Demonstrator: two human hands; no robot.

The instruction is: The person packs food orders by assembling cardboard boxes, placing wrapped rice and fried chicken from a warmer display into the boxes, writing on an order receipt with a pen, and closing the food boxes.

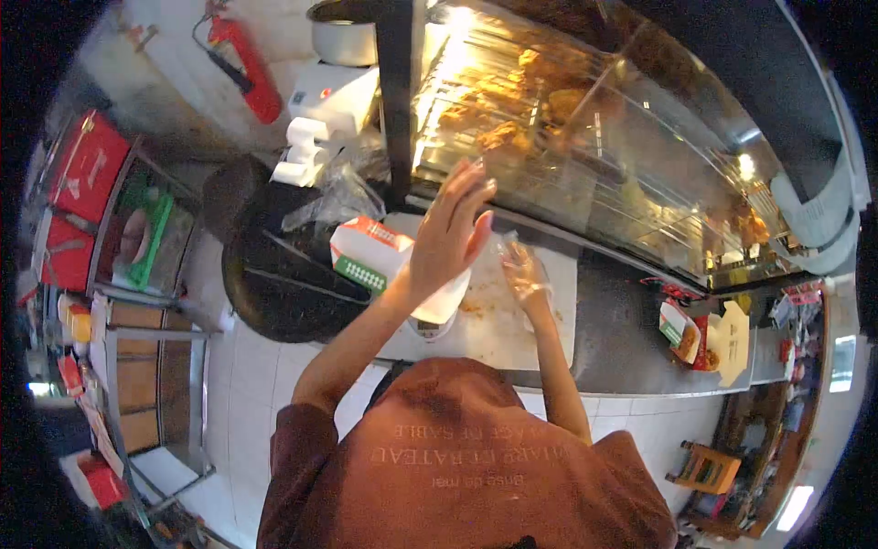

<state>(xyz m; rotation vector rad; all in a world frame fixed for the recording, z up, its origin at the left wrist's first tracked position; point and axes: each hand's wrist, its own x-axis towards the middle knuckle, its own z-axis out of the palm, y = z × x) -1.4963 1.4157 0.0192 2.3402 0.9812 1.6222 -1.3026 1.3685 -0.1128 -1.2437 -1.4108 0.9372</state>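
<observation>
one red, white and green carton (pixel 366 255) sat by the left hand (pixel 450 231) — fingers close, thumb out; right hand (pixel 524 273) — grip unclear.

Glossy glass case (pixel 631 128); matt paper box (pixel 370 249); smooth white board (pixel 512 339), probably plastic.

This is the serving counter of a fried-chicken or takeaway food shop. Across the far side stands a lit glass display cabinet (pixel 585 137) with golden-brown fried food (pixel 501 137) on wire racks. A dark counter (pixel 613 320) runs below it, with a crumb-strewn white cutting board (pixel 562 293) set on it. Printed takeaway boxes show at the middle and toward the right, where one open carton (pixel 681 334) holds food. On the far left wall hangs a red fire extinguisher (pixel 247 69); metal-framed shelving (pixel 155 366) stands on the left, over pale floor tiles (pixel 251 403).
</observation>
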